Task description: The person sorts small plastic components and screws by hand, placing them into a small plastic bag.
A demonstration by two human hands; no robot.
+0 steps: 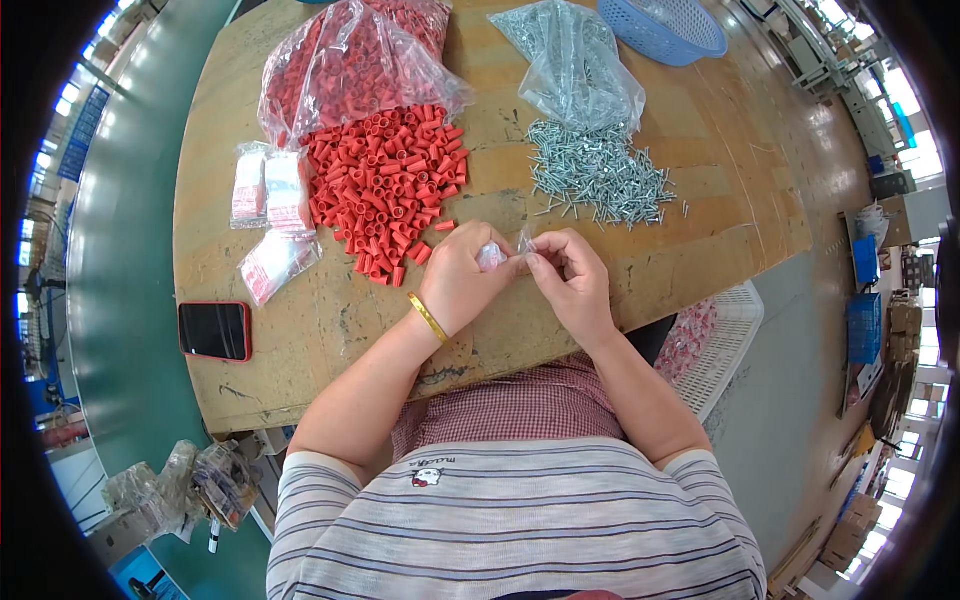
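My grip is closed on both sides: the left hand has its fingers curled round a small clear plastic bag, and the right hand pinches the film between thumb and forefinger, no real gap. So the bag's between my hands, over the near part of the surface. Can't tell if there's anything in it. For this bit I'd go light, pinch right at the edge and rub the layers apart rather than yank, since film this thin probably tears easily.

Texture-wise: bag's shiny and crinkly, surface is brown and scuffed. Off left there's a flat phone with a red edge, then some slick clear packets with red print. Past my left hand, a heap of red plastic caps, short hollow tubes. Past my right, a pile of thin, shiny metal screws. Farther back, a wrinkled clear sack full of red caps, a cloudier sack by the screws, and a perforated blue plastic basket.
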